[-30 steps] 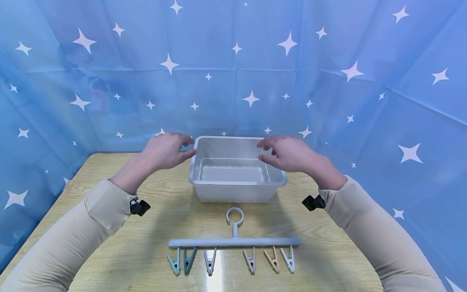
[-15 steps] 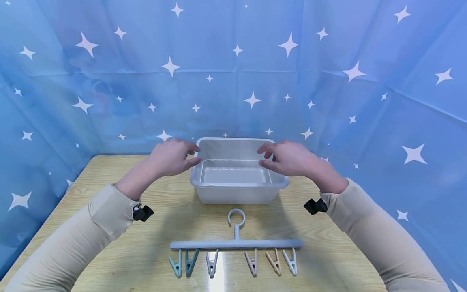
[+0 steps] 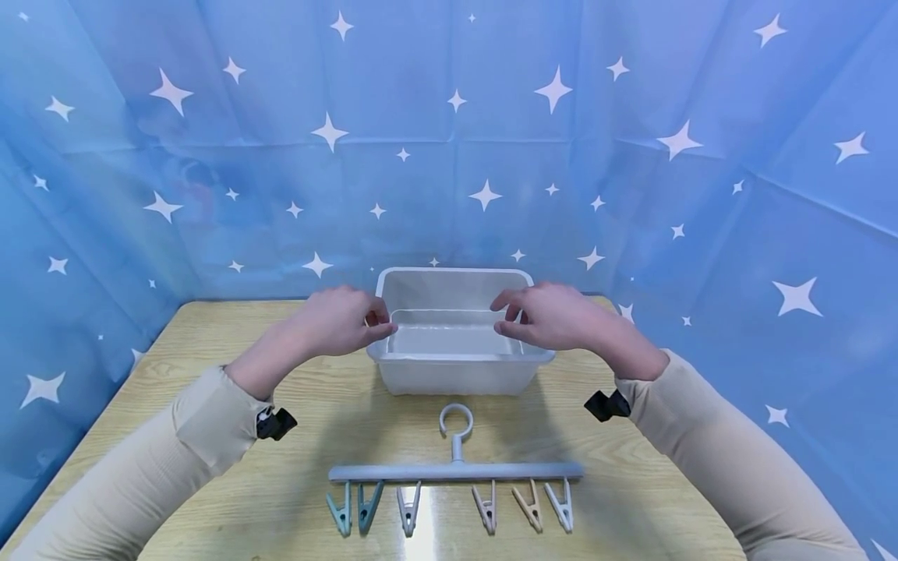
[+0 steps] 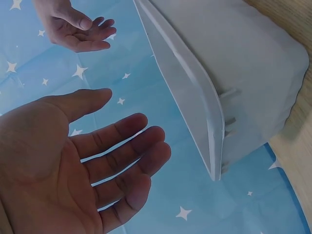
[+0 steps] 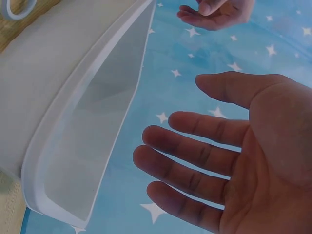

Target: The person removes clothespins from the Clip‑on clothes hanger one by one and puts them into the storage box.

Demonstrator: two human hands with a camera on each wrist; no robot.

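A whitish plastic bin (image 3: 456,375) stands on the table, its inside bare in the head view. Over its left rim hovers my left hand (image 3: 344,321), fingers loosely bent with nothing between them. Above the right rim is my right hand (image 3: 550,315), also holding nothing. In the left wrist view the left palm (image 4: 87,165) faces the camera, apart from the bin (image 4: 253,63). The right wrist view has the right hand's fingers (image 5: 195,151) spread and relaxed, clear of the bin (image 5: 73,122). In front of the bin lies a pale blue clip hanger (image 3: 456,471).
Several clips hang off the hanger bar, among them a teal clip (image 3: 341,514) at the left and a beige clip (image 3: 529,510) at the right. A wood-grain table (image 3: 231,467) carries everything. Blue star-printed cloth (image 3: 421,93) surrounds its back and sides.
Both hands have come lower and nearer the body over the bin's sides, the left also moving right. The bin and hanger only shift slightly with the camera.
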